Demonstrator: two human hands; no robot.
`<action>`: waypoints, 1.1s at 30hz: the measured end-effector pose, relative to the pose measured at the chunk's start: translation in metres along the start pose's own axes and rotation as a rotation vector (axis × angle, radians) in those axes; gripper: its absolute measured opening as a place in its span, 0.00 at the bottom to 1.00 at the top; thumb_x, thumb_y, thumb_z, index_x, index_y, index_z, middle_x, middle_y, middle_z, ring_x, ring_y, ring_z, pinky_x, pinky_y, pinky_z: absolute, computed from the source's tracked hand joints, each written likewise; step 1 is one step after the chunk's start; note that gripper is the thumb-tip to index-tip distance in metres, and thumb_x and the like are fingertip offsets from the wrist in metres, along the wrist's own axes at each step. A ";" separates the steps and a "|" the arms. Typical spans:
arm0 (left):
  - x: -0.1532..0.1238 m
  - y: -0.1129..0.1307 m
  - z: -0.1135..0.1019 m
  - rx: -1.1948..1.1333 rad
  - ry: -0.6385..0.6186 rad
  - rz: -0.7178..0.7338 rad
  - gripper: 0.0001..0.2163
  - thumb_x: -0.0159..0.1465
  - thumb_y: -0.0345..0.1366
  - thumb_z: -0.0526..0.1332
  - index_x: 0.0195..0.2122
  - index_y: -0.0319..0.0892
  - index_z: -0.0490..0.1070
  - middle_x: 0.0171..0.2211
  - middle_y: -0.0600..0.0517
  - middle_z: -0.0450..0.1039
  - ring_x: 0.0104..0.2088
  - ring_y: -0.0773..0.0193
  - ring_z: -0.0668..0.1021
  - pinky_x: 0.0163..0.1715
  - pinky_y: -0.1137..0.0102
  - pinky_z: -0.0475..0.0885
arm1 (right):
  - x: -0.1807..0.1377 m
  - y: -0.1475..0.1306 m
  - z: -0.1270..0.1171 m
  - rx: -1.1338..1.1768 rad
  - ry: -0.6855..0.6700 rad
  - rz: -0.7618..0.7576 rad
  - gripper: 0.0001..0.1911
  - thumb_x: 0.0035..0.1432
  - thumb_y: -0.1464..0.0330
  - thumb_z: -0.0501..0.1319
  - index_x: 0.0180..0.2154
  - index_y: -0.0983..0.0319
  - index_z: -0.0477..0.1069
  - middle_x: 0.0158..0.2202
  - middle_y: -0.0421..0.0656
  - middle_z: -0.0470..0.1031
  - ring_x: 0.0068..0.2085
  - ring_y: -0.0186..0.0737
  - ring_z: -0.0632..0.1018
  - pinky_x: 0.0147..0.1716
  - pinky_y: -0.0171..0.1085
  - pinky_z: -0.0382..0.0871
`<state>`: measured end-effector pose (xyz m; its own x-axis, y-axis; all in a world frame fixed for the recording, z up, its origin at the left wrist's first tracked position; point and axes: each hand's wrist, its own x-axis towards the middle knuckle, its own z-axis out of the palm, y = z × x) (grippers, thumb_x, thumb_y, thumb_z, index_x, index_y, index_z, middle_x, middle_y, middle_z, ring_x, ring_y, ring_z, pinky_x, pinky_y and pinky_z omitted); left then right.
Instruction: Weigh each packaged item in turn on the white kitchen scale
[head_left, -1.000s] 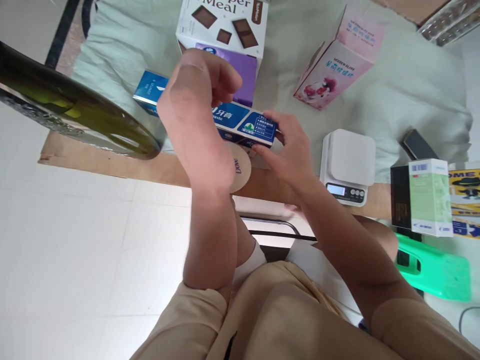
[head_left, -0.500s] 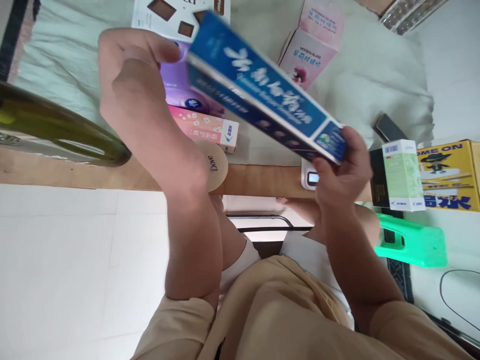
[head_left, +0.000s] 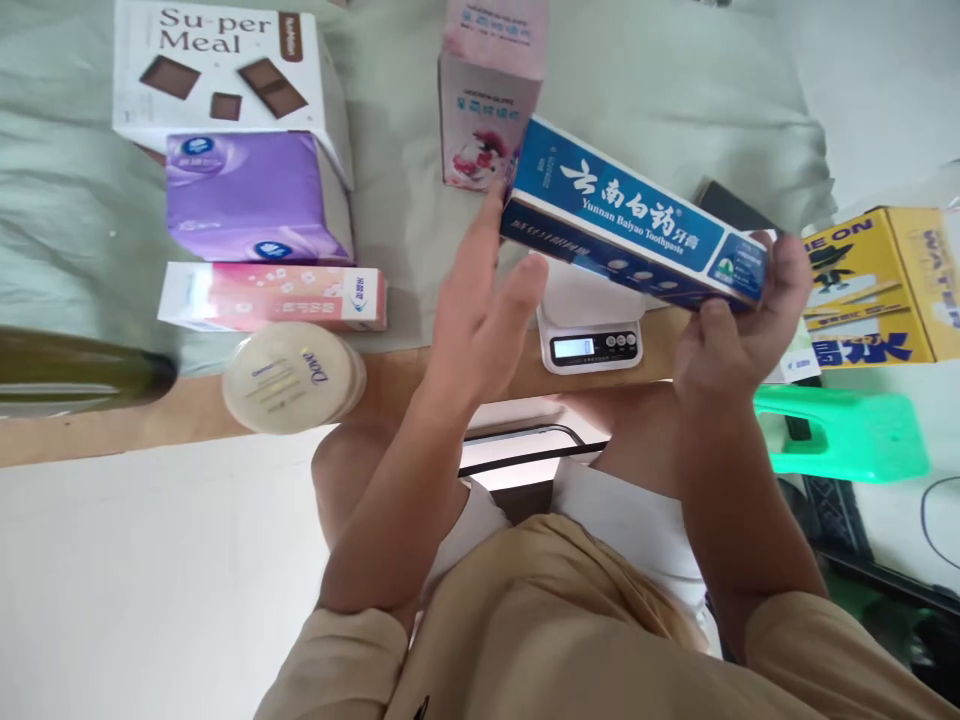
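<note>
A blue toothpaste box hangs tilted above the table, its left end higher than its right. My right hand grips the lower right end, thumb in front and fingers behind. By the box's left end is my left hand, thumb and fingers apart; whether its fingertips touch the carton I cannot tell. Below the box a small white digital scale sits at the table edge with its display lit, its platform partly hidden. Behind the box's left end stands a pink carton.
On the left are a white Su-per Meal box, a purple tissue pack, a pink-orange carton, a round Dove jar and a green bottle. A yellow carton and a green plastic object are at right.
My left hand has come back from the purple tissue pack toward the toothpaste box. The box has moved right and down in view with my right hand, and the scale shows more fully.
</note>
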<state>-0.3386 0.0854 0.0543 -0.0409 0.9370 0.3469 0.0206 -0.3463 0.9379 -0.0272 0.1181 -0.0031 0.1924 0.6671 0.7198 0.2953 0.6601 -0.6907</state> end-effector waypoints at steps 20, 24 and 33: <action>-0.006 -0.017 0.017 0.234 0.316 -0.300 0.23 0.76 0.56 0.54 0.54 0.44 0.78 0.56 0.46 0.80 0.62 0.53 0.78 0.74 0.52 0.66 | -0.012 0.022 0.030 -0.021 0.031 0.209 0.30 0.69 0.48 0.59 0.65 0.55 0.67 0.65 0.48 0.71 0.66 0.47 0.76 0.71 0.53 0.71; -0.002 -0.025 0.005 0.240 0.382 -0.203 0.19 0.72 0.59 0.60 0.52 0.53 0.76 0.57 0.50 0.78 0.66 0.52 0.77 0.74 0.52 0.68 | -0.020 0.027 0.029 -0.015 0.135 0.146 0.30 0.68 0.47 0.59 0.63 0.55 0.69 0.63 0.48 0.71 0.67 0.48 0.74 0.78 0.59 0.63; -0.001 -0.024 0.002 0.207 0.323 -0.192 0.18 0.71 0.61 0.61 0.50 0.57 0.77 0.56 0.52 0.79 0.67 0.49 0.78 0.73 0.47 0.70 | -0.020 0.025 0.028 -0.027 0.158 0.176 0.29 0.67 0.46 0.58 0.60 0.57 0.70 0.64 0.48 0.69 0.70 0.50 0.73 0.81 0.61 0.56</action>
<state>-0.3374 0.0925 0.0316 -0.3734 0.9098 0.1812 0.1810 -0.1201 0.9761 -0.0497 0.1312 -0.0368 0.3868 0.7070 0.5921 0.2683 0.5280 -0.8058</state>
